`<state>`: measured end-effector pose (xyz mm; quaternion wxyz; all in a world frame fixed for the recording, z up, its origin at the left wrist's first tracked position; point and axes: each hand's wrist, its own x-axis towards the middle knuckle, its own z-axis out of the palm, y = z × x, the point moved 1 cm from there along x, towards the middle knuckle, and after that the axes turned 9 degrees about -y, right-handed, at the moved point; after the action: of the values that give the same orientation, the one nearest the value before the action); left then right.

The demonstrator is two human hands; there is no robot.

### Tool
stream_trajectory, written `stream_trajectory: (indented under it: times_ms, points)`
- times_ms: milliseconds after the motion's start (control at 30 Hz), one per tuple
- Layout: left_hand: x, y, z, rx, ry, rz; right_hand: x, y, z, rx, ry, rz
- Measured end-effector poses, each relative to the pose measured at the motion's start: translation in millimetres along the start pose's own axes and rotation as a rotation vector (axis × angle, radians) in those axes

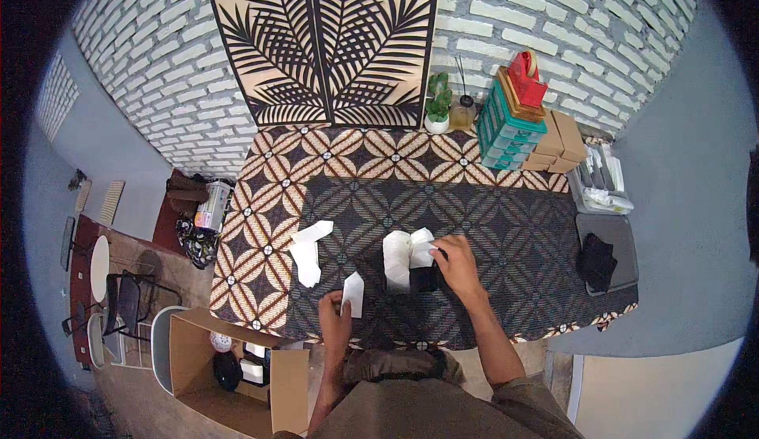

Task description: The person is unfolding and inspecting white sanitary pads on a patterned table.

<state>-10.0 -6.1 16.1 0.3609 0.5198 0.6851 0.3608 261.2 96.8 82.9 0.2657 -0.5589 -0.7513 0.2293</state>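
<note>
My left hand (335, 319) grips a flat white strip (354, 292) with a pointed end, near the front of the table. My right hand (458, 266) pinches the edge of a white folded piece (421, 244), its fingertips just above a small black box (423, 279). Against that piece on the left lies a puffy white bundle (396, 256); I cannot tell what it is made of. Farther left, a few similar white strips (308, 261) overlap on the patterned tablecloth (255, 214).
A grey tray (622, 261) with folded black cloth (597, 261) sits at the right. Behind it are a clear plastic container (605, 187), cardboard boxes (563, 139) and a green drawer unit (510, 128) topped by a red tape dispenser (528, 83). An open cardboard box (195, 374) stands lower left.
</note>
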Motion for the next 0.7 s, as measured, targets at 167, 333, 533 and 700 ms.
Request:
stream_trajectory:
  times_ms: [167,333,533,700]
  points:
    - [-9.2,2.1,2.1,0.506,0.061,0.024,-1.5,-7.0,5.6,0.033,0.085,0.032]
    - [-7.1,6.1,2.4,0.507,-0.003,0.041,-6.1,-15.1,8.4,-0.006,0.141,0.051]
    - [-2.1,-9.1,4.8,0.371,-0.090,-0.010,-5.3,-6.0,15.0,-0.033,0.094,0.039]
    - [0.2,0.3,-4.4,0.214,-0.061,0.026,-6.6,-15.6,12.7,-0.007,0.247,0.008]
